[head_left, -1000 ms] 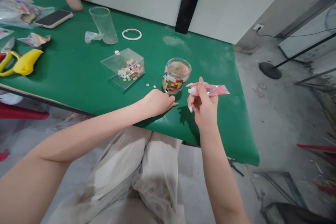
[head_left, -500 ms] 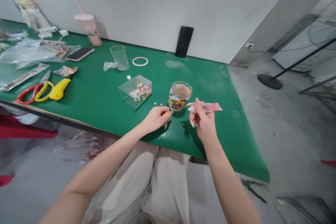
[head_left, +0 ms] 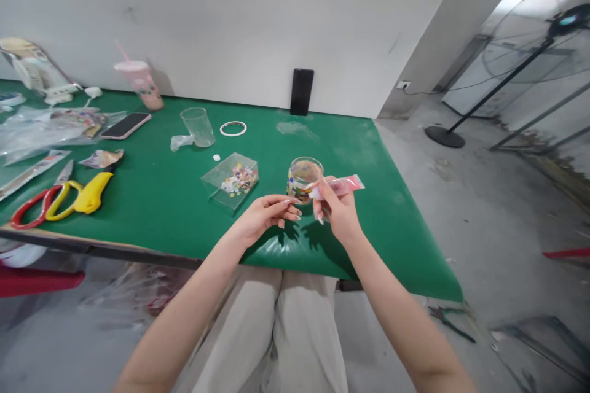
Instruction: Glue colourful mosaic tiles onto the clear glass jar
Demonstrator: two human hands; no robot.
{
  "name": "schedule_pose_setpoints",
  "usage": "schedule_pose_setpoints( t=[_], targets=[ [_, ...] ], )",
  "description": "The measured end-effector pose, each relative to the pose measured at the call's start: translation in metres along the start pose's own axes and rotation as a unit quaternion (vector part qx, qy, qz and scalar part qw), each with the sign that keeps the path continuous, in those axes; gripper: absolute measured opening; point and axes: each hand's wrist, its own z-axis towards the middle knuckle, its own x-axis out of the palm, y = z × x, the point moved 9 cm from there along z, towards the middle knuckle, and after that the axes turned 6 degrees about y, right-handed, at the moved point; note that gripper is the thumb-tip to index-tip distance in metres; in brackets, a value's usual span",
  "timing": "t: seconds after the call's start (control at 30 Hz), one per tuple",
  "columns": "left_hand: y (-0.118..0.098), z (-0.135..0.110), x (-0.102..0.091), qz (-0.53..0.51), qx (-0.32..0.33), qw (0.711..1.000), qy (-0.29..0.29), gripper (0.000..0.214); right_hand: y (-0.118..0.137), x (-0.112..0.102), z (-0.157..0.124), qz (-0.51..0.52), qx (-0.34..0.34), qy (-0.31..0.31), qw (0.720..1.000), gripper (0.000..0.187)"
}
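My right hand (head_left: 335, 212) is closed round a pink glue tube (head_left: 343, 185), its nozzle pointing left towards my other hand. My left hand (head_left: 265, 214) hovers over the table's near edge with fingertips pinched together; whatever is between them is too small to make out. Just behind both hands stands a small glass jar (head_left: 302, 177) covered with coloured mosaic tiles. Left of the jar a clear plastic box (head_left: 230, 179) holds several small coloured pieces.
On the green table (head_left: 152, 196) lie yellow and red scissors (head_left: 59, 204), a phone (head_left: 125, 125), a clear cup (head_left: 198, 126), a white ring (head_left: 233, 128), a pink tumbler (head_left: 141, 84) and plastic bags (head_left: 46, 126). A black phone (head_left: 301, 91) leans on the wall. A fan stand (head_left: 445, 136) is at the right.
My left hand lifted off the table beside the jar and came up with pinched fingers towards the tube's tip. The view tilted up, showing more wall and table.
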Motion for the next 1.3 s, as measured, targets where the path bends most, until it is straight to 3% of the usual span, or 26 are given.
schedule_pose_setpoints(
  t=[0.13, 0.37, 0.6, 0.97, 1.3],
  targets=[
    [0.006, 0.000, -0.006, -0.039, -0.032, 0.999, -0.018, 0.016, 0.000, 0.014, 0.007, 0.004, 0.001, 0.015, 1.000, 0.035],
    [0.006, -0.001, -0.005, -0.016, -0.034, 0.999, -0.038, 0.011, -0.017, 0.008, 0.003, -0.005, -0.011, -0.049, 0.999, 0.035],
    [0.011, 0.000, -0.004, -0.022, -0.049, 0.998, -0.010, 0.013, -0.011, 0.009, -0.009, -0.029, -0.025, -0.044, 0.998, 0.031],
    [0.015, 0.002, -0.008, 0.019, -0.058, 0.997, -0.046, 0.024, -0.025, 0.008, -0.012, -0.009, 0.042, -0.024, 0.999, 0.033],
    [0.017, 0.002, -0.004, -0.004, -0.086, 0.993, -0.076, 0.031, -0.027, 0.005, -0.010, -0.105, 0.022, -0.016, 0.994, 0.031]
  ],
)
